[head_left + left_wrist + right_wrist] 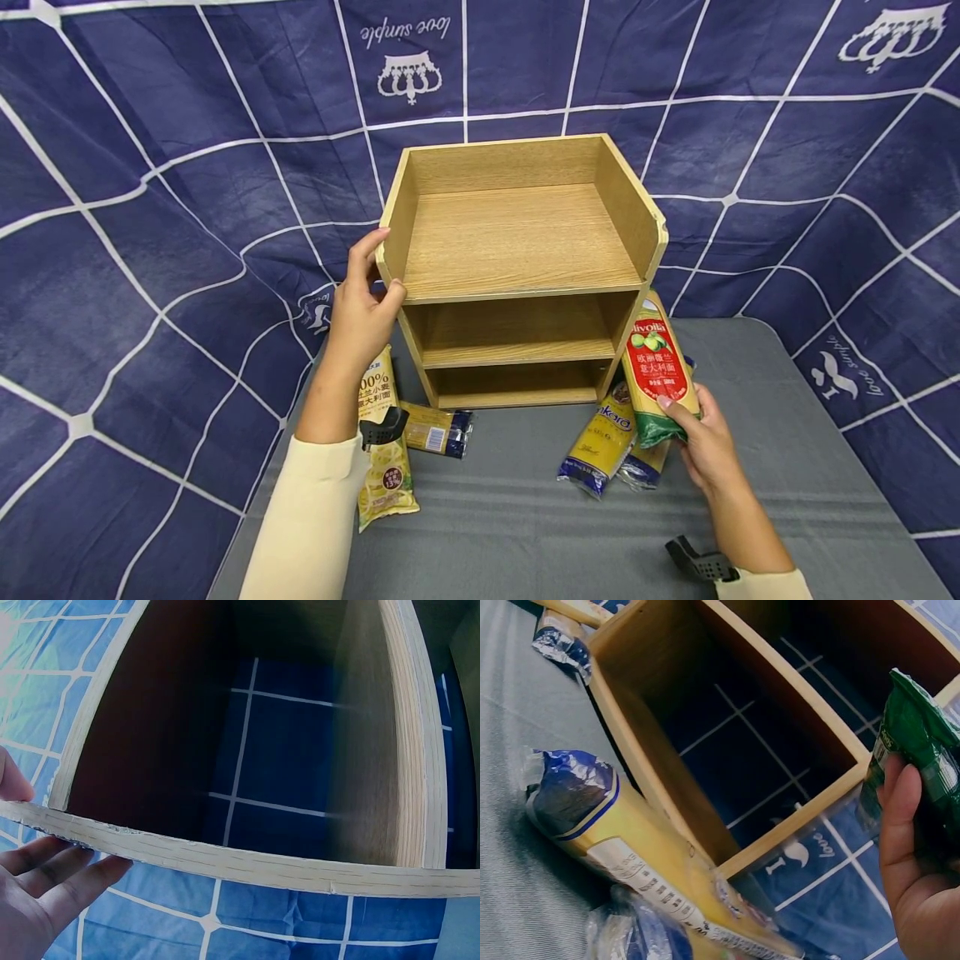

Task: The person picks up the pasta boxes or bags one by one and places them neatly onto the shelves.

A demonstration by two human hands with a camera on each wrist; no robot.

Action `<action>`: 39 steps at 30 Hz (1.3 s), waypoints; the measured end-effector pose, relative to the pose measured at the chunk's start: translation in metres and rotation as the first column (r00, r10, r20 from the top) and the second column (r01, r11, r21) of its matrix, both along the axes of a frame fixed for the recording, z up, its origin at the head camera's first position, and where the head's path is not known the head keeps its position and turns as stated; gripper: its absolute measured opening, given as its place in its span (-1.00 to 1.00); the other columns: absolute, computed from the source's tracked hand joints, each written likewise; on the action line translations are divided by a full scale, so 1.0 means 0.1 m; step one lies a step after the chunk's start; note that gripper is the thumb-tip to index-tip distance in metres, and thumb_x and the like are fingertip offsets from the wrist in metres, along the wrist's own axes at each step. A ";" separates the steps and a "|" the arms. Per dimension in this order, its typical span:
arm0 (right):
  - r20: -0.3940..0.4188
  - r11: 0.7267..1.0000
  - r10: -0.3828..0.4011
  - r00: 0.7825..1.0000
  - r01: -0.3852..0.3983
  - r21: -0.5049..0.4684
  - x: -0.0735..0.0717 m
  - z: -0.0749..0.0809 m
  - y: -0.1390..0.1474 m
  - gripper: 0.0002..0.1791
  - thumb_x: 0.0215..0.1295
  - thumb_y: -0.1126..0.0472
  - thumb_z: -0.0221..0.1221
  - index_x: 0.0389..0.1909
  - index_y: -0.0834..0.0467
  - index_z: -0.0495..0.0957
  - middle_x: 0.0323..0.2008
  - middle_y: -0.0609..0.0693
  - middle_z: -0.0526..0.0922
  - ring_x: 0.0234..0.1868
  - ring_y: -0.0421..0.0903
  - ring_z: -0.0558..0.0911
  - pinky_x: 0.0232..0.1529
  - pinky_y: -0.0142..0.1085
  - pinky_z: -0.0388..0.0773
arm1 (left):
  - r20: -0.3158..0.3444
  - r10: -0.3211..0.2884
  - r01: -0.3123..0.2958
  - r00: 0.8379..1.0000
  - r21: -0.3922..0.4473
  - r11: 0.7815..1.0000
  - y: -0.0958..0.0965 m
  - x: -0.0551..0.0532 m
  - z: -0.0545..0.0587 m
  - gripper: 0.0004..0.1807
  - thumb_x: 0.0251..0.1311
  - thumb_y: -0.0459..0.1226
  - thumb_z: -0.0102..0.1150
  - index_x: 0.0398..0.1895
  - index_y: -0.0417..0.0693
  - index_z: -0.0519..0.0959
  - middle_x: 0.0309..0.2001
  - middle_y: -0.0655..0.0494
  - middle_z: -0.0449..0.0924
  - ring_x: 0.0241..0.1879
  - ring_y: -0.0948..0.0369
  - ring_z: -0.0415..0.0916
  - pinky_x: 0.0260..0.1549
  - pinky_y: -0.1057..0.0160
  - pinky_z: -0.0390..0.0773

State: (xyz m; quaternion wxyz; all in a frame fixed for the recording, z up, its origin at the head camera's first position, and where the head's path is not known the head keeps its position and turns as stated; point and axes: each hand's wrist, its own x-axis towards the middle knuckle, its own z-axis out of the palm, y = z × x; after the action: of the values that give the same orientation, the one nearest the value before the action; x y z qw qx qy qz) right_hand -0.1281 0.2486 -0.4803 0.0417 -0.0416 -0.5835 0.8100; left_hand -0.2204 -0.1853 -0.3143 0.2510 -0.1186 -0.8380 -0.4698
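Note:
A wooden desktop shelf (pixel 517 242) stands on the grey cloth, with an open top tray and two compartments below. My left hand (pixel 365 308) grips its left side panel near the top front corner, thumb on one face and fingers on the other, as the left wrist view also shows. My right hand (pixel 705 442) holds a pasta packet (pixel 658 367) with a red label by its green lower end, upright and tilted beside the shelf's right side. Under it lie a yellow and blue pasta packet (pixel 600 442) and another packet (pixel 645 462), partly covered.
Left of the shelf, a tall pale yellow pasta packet (pixel 386 467) lies partly behind my left forearm. A clear and blue pasta packet (pixel 438 429) lies next to it by the shelf's front left foot. Blue checked cloth (pixel 225 167) hangs around the back and sides.

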 end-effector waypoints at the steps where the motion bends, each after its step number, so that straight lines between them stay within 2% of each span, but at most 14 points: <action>1: -0.006 1.000 0.000 1.000 0.000 0.001 0.00 0.01 0.00 -0.75 0.47 0.39 0.04 0.05 0.10 0.31 -0.28 -0.17 0.70 -0.38 -0.26 0.72 -0.40 -0.38 0.68 | 0.000 0.001 -0.001 1.000 -0.001 1.000 0.00 0.00 0.00 -0.25 0.24 -0.38 0.03 0.45 0.45 0.24 0.10 -0.11 0.65 -0.05 0.08 0.63 -0.34 0.35 0.54; 11: -0.051 0.999 -0.023 0.998 0.020 -0.041 -0.04 0.13 -0.01 -0.76 0.46 0.41 0.03 0.02 0.09 0.35 -0.31 -0.17 0.70 -0.40 -0.27 0.71 -0.43 -0.40 0.66 | 0.005 0.004 -0.004 1.000 0.004 1.000 0.01 0.01 0.03 -0.26 0.25 -0.37 0.04 0.46 0.44 0.25 0.11 -0.10 0.65 -0.06 0.13 0.61 -0.25 0.32 0.59; 18: -0.091 0.998 -0.049 0.995 0.044 -0.046 -0.06 0.22 -0.01 -0.77 0.45 0.44 0.01 -0.01 0.08 0.39 -0.33 -0.17 0.69 -0.44 -0.28 0.70 -0.49 -0.44 0.63 | -0.004 0.001 -0.001 1.000 0.006 1.000 0.01 0.01 0.05 -0.26 0.24 -0.37 0.07 0.45 0.44 0.26 0.13 -0.10 0.65 0.00 0.07 0.65 -0.35 0.42 0.56; 25: -0.138 0.998 -0.050 0.989 0.043 -0.054 -0.04 0.32 -0.01 -0.76 0.45 0.45 0.00 -0.01 0.09 0.40 -0.30 -0.16 0.69 -0.40 -0.29 0.71 -0.45 -0.46 0.63 | -0.021 0.009 -0.009 1.000 0.010 1.000 0.00 0.00 0.03 -0.24 0.20 -0.40 0.07 0.44 0.43 0.28 0.07 -0.08 0.68 0.01 0.10 0.63 -0.32 0.45 0.52; 29: -0.144 0.996 -0.065 0.987 0.056 -0.066 -0.03 0.39 -0.01 -0.76 0.44 0.45 0.01 0.00 0.10 0.39 -0.29 -0.14 0.69 -0.40 -0.27 0.72 -0.46 -0.45 0.64 | -0.033 -0.006 0.006 0.999 0.020 1.000 0.00 -0.01 0.02 -0.23 0.18 -0.43 0.08 0.43 0.42 0.30 0.03 -0.09 0.68 -0.01 0.10 0.62 -0.41 0.52 0.51; 32: -0.155 0.995 -0.073 0.985 0.062 -0.073 -0.02 0.44 -0.01 -0.76 0.44 0.47 0.00 -0.01 0.11 0.40 -0.29 -0.13 0.70 -0.40 -0.27 0.72 -0.46 -0.45 0.64 | -0.027 -0.025 0.026 0.999 0.028 0.999 0.00 -0.01 0.02 -0.22 0.19 -0.44 0.07 0.43 0.43 0.29 0.02 -0.11 0.67 0.00 0.09 0.62 -0.45 0.52 0.51; 39: -0.193 0.995 -0.061 0.979 0.044 -0.091 -0.02 0.53 -0.01 -0.75 0.43 0.50 -0.02 -0.02 0.13 0.41 -0.29 -0.12 0.70 -0.41 -0.26 0.72 -0.46 -0.45 0.64 | -0.008 -0.028 0.028 1.000 0.040 0.999 -0.03 -0.01 0.01 -0.22 0.18 -0.42 0.06 0.44 0.44 0.28 0.04 -0.07 0.66 -0.01 0.10 0.63 -0.40 0.49 0.55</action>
State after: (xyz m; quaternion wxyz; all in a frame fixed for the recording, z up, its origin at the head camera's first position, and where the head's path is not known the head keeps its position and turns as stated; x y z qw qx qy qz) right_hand -0.1297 0.2475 -0.4271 0.1184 0.0210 -0.5396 0.8333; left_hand -0.2210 -0.1881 -0.3133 0.2499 -0.1270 -0.8257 -0.4895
